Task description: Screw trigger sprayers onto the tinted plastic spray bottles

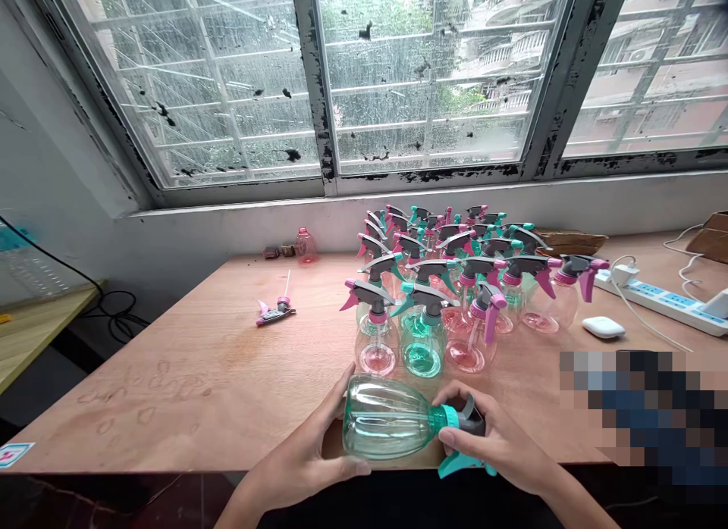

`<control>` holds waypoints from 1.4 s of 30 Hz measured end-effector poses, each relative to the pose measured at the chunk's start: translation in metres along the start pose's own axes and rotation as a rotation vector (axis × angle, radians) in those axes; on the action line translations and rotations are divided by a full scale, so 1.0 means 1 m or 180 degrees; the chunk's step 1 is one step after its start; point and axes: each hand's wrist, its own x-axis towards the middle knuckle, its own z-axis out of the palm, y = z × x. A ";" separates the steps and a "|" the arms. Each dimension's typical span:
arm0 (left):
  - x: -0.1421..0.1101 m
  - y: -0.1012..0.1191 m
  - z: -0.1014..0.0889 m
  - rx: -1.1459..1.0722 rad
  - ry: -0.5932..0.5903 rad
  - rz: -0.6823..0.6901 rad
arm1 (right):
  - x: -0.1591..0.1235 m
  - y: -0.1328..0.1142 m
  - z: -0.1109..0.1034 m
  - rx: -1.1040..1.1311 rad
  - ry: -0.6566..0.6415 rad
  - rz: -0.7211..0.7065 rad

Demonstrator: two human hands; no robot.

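Sideways, the green bottle (387, 419) spans left grip (310, 457) to right grip (506, 442).

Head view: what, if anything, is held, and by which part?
A green spray bottle: the right grip holds its collar and spray head; the left grip is around its base, contact unclear.

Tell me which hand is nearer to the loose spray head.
Left. The left hand, at the base of the green bottle, is in front and right of the loose spray head; the right hand, at the bottle's neck, is farther right.
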 end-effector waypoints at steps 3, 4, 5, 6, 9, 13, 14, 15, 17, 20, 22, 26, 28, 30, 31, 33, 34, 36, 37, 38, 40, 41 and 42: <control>0.000 0.000 -0.001 -0.0033 -0.0065 -0.0053 | 0.000 -0.003 0.001 -0.0048 0.0038 -0.0061; 0.000 0.001 -0.001 -0.0051 -0.0081 -0.0054 | 0.000 -0.005 0.001 -0.0078 0.0067 -0.0084; 0.000 0.001 -0.001 -0.0053 -0.0079 -0.0044 | 0.000 -0.006 0.001 -0.0101 0.0098 -0.0098; 0.000 0.001 -0.001 -0.0041 -0.0070 -0.0028 | 0.000 -0.006 0.002 -0.0107 0.0118 -0.0099; 0.000 0.002 0.000 -0.0032 -0.0033 0.0057 | 0.000 -0.007 0.002 -0.0007 0.0081 -0.0042; 0.000 0.002 0.002 -0.0027 -0.0037 0.0159 | 0.000 -0.003 0.002 0.0079 -0.0018 0.0003; 0.000 0.002 0.002 -0.0001 -0.0022 0.0157 | 0.000 -0.003 0.001 0.0076 -0.0035 0.0004; 0.000 0.002 0.002 0.0020 -0.0010 0.0129 | 0.000 -0.002 0.001 0.0072 -0.0046 0.0001; -0.001 0.003 0.001 0.0010 -0.0025 0.0030 | 0.000 -0.002 0.001 0.0060 -0.0042 -0.0002; -0.001 0.003 -0.001 -0.0077 -0.0118 -0.0073 | 0.000 -0.003 0.002 0.0022 0.0004 0.0005; -0.001 0.003 -0.002 -0.0089 -0.0137 -0.0066 | 0.000 -0.004 0.003 0.0011 0.0025 0.0013; 0.000 0.003 -0.001 -0.0033 -0.0084 0.0043 | 0.000 -0.003 0.003 0.0066 0.0019 0.0017; 0.000 0.003 0.001 -0.0029 -0.0048 0.0119 | 0.000 -0.002 0.003 0.0114 -0.0009 0.0002; 0.000 0.002 0.001 -0.0041 -0.0027 0.0141 | 0.000 -0.001 0.002 0.0153 -0.0045 -0.0028; 0.000 0.001 0.002 -0.0043 -0.0010 0.0121 | 0.000 -0.001 0.001 0.0161 -0.0061 -0.0046; 0.000 0.000 0.002 -0.0081 0.0024 0.0047 | 0.000 -0.001 0.001 0.0182 -0.0090 -0.0057; 0.000 0.000 0.001 -0.0110 0.0025 0.0020 | 0.000 -0.001 0.001 0.0201 -0.0103 -0.0054; -0.001 0.000 0.000 -0.0147 -0.0021 -0.0007 | 0.000 -0.001 0.000 0.0243 -0.0121 -0.0047; -0.001 0.000 0.000 -0.0141 -0.0057 -0.0015 | 0.000 0.000 0.000 0.0264 -0.0129 -0.0044; -0.001 0.001 -0.001 -0.0109 -0.0082 -0.0019 | 0.000 0.000 0.000 0.0279 -0.0136 -0.0041; -0.001 0.002 -0.001 -0.0016 -0.0086 -0.0024 | 0.000 0.000 0.000 0.0271 -0.0133 -0.0044; -0.001 0.003 0.000 0.0012 -0.0066 -0.0013 | 0.000 0.000 0.000 0.0257 -0.0126 -0.0050; -0.001 0.003 0.000 0.0014 -0.0046 0.0014 | 0.000 0.000 0.000 0.0245 -0.0121 -0.0054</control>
